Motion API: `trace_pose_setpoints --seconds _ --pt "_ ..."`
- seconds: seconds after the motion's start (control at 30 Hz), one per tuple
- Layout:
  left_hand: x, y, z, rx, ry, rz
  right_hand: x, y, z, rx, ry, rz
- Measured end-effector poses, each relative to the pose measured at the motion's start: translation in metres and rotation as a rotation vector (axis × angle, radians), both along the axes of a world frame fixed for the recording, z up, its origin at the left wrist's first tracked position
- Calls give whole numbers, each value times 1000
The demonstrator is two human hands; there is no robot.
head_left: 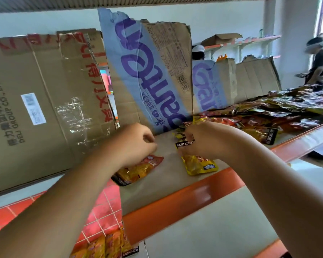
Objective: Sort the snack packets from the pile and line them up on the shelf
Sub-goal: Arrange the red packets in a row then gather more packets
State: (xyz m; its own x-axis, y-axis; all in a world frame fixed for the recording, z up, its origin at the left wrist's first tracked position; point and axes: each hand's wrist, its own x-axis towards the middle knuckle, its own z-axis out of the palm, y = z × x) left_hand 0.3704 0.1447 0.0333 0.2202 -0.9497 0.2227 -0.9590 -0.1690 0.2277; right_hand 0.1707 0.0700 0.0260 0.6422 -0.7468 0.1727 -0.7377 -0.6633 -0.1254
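Packets [101, 246] of orange foil stood side by side on the lower level at the bottom of the view, their black printed strips hanging down. Above them ran the glossy orange lip of the shelf [175, 205], its deck lined with flat brown card. On that card an orange packet [136, 172] lay flat and slanted, crinkled and shiny, partly under the left hand [134, 144]. That hand's fingers were curled in toward the thumb, but whether they pinched the packet's red end or only hovered over it could not be told. Just beside it the right hand [207, 140] had its fingers curled round the black header strip of a yellow packet [199, 165], whose lower half lay on the card near the shelf's front.

These pouches looked light, soft and slick, likely to slide on the card and flop if gripped by the belly. The flat sealed header seemed the stiffest and safest place to pinch.

Further right along the shelf the pile [268, 112] sprawled, a loose heap of red, yellow and dark foil packets overlapping one another. Behind everything leaned torn cardboard [45, 108], matte brown with tape, labels and blue-and-purple print. Well beyond, a person [319, 66] stood by other shelves
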Motion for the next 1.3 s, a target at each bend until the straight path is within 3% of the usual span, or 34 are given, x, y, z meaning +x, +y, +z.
trace_pose_setpoints --seconds 0.1,0.2,0.37,0.57,0.67,0.9,1.1,1.3 --pt "11 27 1 259 -230 76 -4 11 0 88 47 9" --pt "12 35 -5 307 -149 -87 -2 14 1 157 29 56" --pt "25 47 -9 324 -29 -155 0 12 0 145 50 60" --pt "41 55 -6 383 -106 -183 4 13 4 116 124 45" --pt "44 62 -8 324 -94 -164 8 18 5 81 129 25" --pt "73 105 -31 8 156 -206 43 53 1 67 4 23" --pt "135 174 -60 -241 165 -170 96 119 -5 34 -72 13" --pt "219 253 -108 -298 264 -178 174 204 -21 77 -118 38"
